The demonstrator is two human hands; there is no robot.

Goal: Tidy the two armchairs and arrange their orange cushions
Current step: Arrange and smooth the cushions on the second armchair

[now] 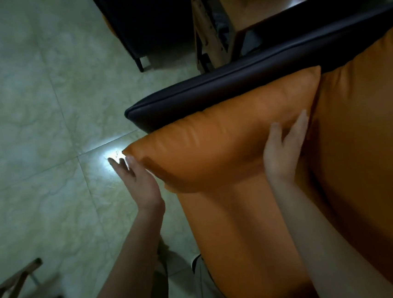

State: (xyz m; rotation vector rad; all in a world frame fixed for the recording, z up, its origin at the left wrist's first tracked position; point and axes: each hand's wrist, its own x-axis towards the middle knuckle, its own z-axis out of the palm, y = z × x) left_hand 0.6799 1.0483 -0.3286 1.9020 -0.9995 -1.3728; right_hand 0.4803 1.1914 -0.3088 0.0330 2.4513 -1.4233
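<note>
An orange throw cushion (pixel 221 144) leans against the black padded arm (pixel 232 85) of an armchair, standing on the orange seat cushion (pixel 242 235). My left hand (pixel 137 178) presses flat with straight fingers against the cushion's left end. My right hand (pixel 284 150) presses flat against its right end, fingers pointing up. A larger orange back cushion (pixel 366 132) fills the right side of the chair. The second armchair (pixel 144 19), black, stands at the top centre, mostly out of view.
Pale green marble floor tiles (pixel 31 116) spread to the left. A wooden table (pixel 260 1) stands behind the chair arm at the top right. A wooden frame (pixel 15 293) sits at the bottom left corner.
</note>
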